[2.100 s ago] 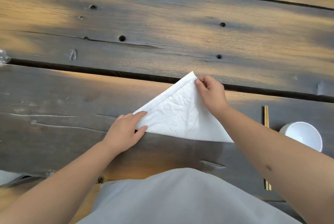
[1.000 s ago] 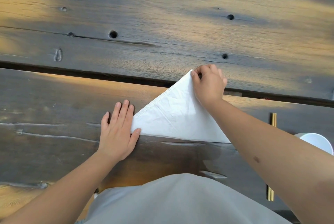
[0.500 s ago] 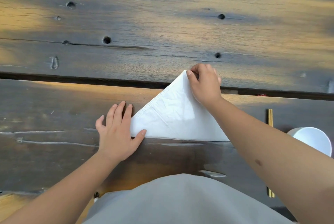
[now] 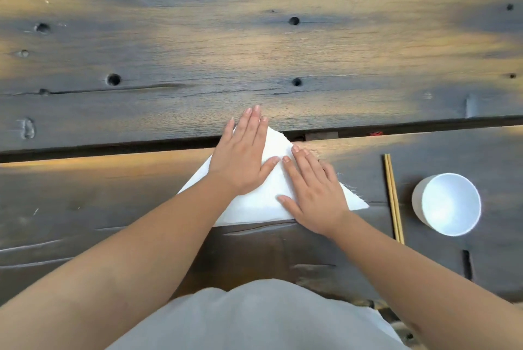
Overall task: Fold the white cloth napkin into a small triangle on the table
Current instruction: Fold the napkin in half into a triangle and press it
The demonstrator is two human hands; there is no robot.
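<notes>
White cloth napkin already folded into a triangle on the dark wooden bench. Left hand and right hand flat, open, gripping nothing. Only pressing left.

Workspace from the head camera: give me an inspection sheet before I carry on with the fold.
Surface: dark wooden plank table, knot holes, a gap between planks.
Job's things: white cloth napkin lies flat as a triangle, apex away from the person, frayed threads on its right edge.
Clutter: wooden chopsticks and an empty white cup, right of the napkin, apart from it.
Hands: left hand and right hand both pressed flat on the napkin, fingers extended.
Cables: nothing seen.
Surroundings: person's pale garment at the near edge.
</notes>
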